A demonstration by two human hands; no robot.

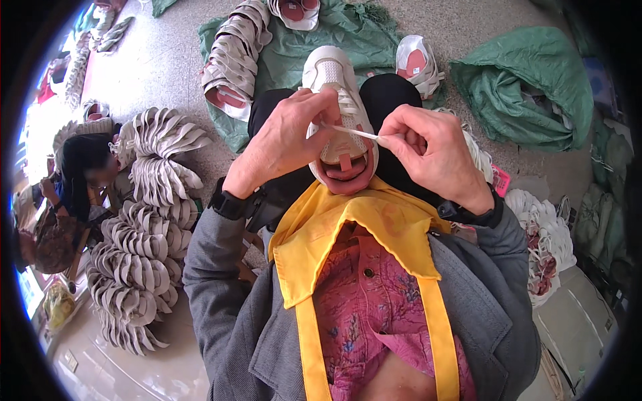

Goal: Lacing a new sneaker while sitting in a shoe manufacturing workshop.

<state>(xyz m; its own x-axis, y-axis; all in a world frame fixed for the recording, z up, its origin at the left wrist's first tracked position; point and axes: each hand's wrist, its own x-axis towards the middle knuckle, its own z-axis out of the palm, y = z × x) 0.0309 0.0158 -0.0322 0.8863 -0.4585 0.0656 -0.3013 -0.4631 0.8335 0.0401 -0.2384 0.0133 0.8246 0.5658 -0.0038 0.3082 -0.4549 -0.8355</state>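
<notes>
A white sneaker [329, 67] with a pink lining rests between my knees, its toe pointing away from me and its opening toward me. Partly laced, it has a pink pull tab at the tongue. Stretched across the upper is a white shoelace [353, 131]. My right hand [438, 154] pinches the lace's right part between thumb and fingertips, beside the shoe. Over the shoe's left side, my left hand [287, 134] is closed with thumb and index finger at the other part of the lace; its fingertips partly cover the eyelets.
Stacked pale shoe uppers [144, 247] stand at the left, with another row [234, 53] on a green sheet [301, 60] ahead. A green sack [528, 87] lies far right. More white shoes [542, 234] are piled by my right elbow. Another person [90, 167] sits at far left.
</notes>
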